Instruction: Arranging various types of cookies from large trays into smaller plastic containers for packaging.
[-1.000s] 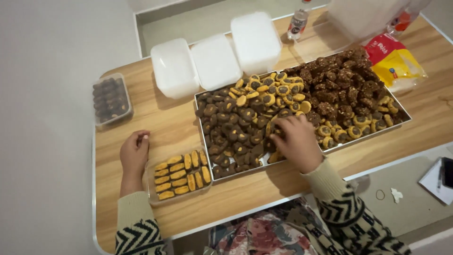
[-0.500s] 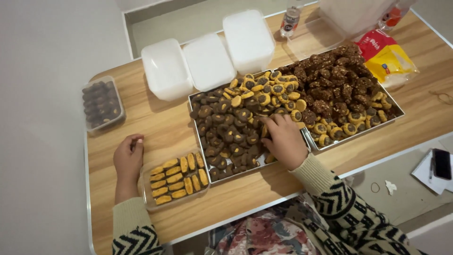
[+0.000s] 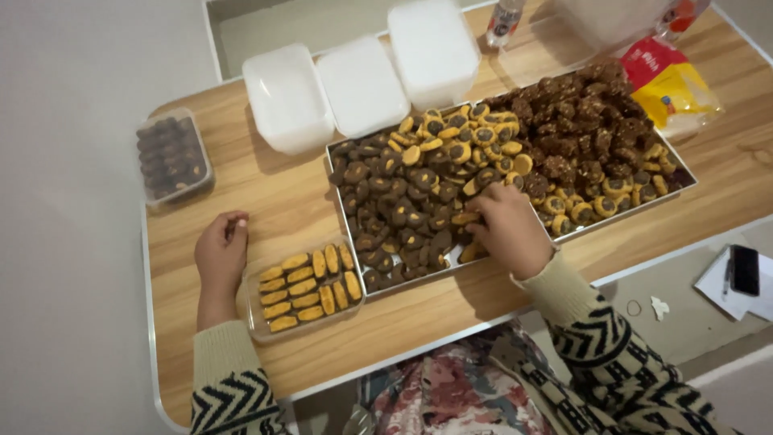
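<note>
A large metal tray lies on the wooden table, filled with dark brown cookies and yellow cookies with dark centres. My right hand reaches into the tray's near middle, fingers curled over yellow cookies; whether it grips one is hidden. My left hand rests loosely curled on the table beside a clear plastic container holding rows of yellow cookies standing on edge.
Several white lidded containers stand at the back. A clear box of dark cookies sits at the far left. A red and yellow bag lies at right, a bottle behind. A phone on paper lies on the floor.
The view has shifted slightly. My right hand stays in the tray over the yellow cookies; my left hand stays beside the clear container.
</note>
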